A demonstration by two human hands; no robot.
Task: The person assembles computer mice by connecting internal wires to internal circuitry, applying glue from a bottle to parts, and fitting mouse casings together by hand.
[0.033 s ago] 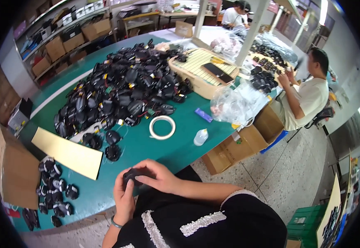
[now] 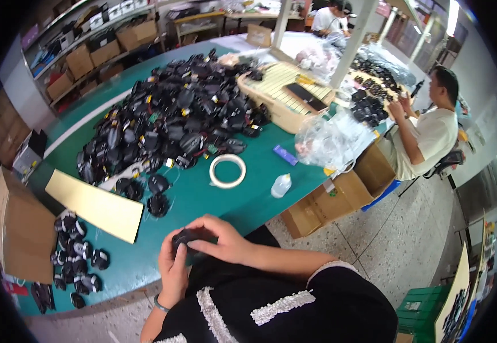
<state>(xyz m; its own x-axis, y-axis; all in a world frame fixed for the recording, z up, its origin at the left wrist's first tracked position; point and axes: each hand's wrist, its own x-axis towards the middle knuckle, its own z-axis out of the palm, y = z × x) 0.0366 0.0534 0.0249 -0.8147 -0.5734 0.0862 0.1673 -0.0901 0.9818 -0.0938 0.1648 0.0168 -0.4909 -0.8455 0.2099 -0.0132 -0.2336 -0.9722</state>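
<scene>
Close to my body, at the table's front edge, both hands hold a small rounded black plastic part (image 2: 183, 236). My left hand (image 2: 172, 268) closes on its left side, thumb pressed up against it. My right hand (image 2: 220, 239) wraps round the far and right side with the fingers curled, hiding much of the part. Beyond the hands, a few similar black parts (image 2: 158, 204) lie at the near edge of a large heap of black rounded parts (image 2: 168, 114) with wires and small coloured pieces showing.
Around lie a tape roll (image 2: 228, 185), a small bottle (image 2: 281, 186), a cream board (image 2: 94, 206), black-and-silver parts (image 2: 76, 266) and a cardboard box (image 2: 24, 228). Farther right are a tray (image 2: 271, 108) with a phone (image 2: 305, 98), plastic bags (image 2: 331, 140), an open carton (image 2: 340, 200) and a seated co-worker (image 2: 431, 131).
The whole view has shifted slightly, so the table and its things sit a little differently in the picture. Both hands keep hold of the black part.
</scene>
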